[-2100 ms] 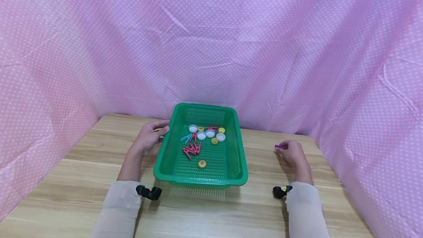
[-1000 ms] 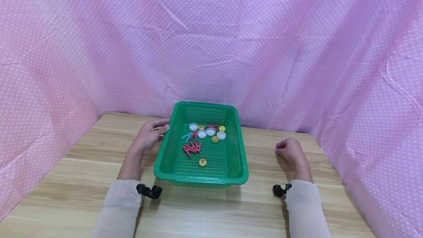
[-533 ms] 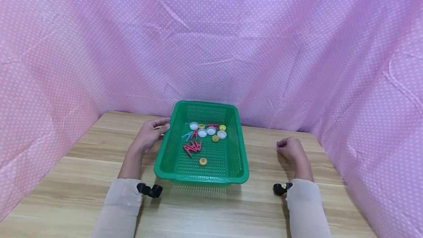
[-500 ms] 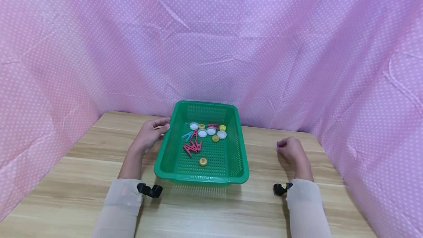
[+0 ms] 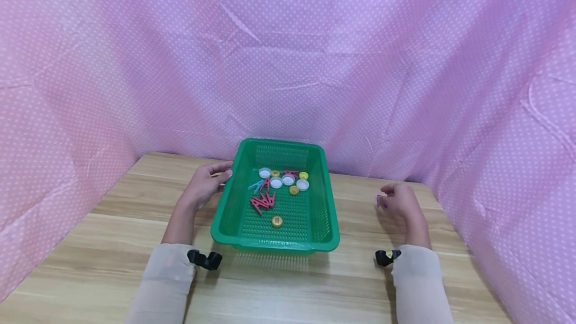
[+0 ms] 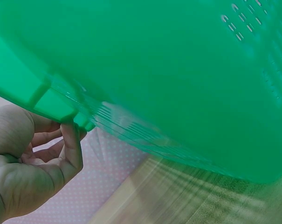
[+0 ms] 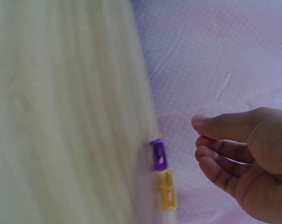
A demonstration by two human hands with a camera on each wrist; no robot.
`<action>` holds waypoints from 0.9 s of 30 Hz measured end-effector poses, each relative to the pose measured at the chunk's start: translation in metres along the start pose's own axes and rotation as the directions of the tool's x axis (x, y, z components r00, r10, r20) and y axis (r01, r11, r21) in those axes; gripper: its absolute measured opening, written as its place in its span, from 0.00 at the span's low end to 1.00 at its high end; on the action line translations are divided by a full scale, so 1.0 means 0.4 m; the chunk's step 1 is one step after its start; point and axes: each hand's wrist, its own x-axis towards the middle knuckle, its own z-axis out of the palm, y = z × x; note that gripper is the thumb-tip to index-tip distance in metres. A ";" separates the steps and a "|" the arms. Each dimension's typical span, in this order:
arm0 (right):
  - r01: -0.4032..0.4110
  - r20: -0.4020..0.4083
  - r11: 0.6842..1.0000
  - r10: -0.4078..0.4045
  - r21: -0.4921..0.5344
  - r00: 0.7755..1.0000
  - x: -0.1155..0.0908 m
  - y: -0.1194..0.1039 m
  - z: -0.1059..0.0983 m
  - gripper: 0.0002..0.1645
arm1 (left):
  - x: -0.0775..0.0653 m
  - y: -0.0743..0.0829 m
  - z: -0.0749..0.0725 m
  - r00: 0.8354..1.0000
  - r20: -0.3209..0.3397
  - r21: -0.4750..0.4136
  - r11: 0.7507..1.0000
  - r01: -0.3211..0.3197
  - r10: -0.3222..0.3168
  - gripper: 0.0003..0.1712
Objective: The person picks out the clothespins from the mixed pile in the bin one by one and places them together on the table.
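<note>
A green plastic basket [image 5: 274, 245] stands mid-table in the head view, holding several red clothespins [image 5: 263, 201], a blue clothespin [image 5: 256, 186], white bottle caps [image 5: 276, 183] and yellow caps [image 5: 277, 221]. At its left side my left hand [image 5: 203, 184] holds the rim; in the left wrist view, thumb and fingers meet at the rim's edge. My right hand [image 7: 252, 156] is bent with nothing between thumb and fingers. Beside it on the table lie a purple clothespin [image 7: 160, 155] and a yellow clothespin [image 7: 168, 190]. In the head view the right hand hides the yellow one.
A wooden table [image 5: 288, 289] carries everything. Pink dotted cloth [image 5: 288, 64] hangs behind it and along both sides. Each wrist wears a black camera mount, the left one [image 5: 204, 260] close to the basket's front left corner.
My right hand has let go of the purple clothespin and drawn back slightly to the right, its fingers parted. The left hand and the basket stay as they were.
</note>
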 end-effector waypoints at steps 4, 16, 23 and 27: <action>0.030 -0.001 0.999 -0.030 0.021 1.000 0.005 -0.027 -0.010 0.24 | 0.001 -0.001 0.000 1.000 0.006 0.002 1.000 -0.004 0.004 0.25; 0.248 0.032 0.969 -0.247 -0.024 0.969 0.037 -0.209 -0.037 0.24 | 0.003 -0.004 0.002 1.000 -0.001 -0.002 1.000 -0.007 0.007 0.24; 0.426 0.066 0.886 -0.421 -0.185 0.905 0.064 -0.334 -0.029 0.20 | 0.001 -0.003 0.003 1.000 -0.010 0.000 1.000 0.001 -0.001 0.24; 0.527 0.091 0.818 -0.521 -0.231 0.849 0.072 -0.395 0.000 0.17 | 0.000 -0.004 0.002 1.000 -0.007 -0.006 1.000 -0.001 0.001 0.24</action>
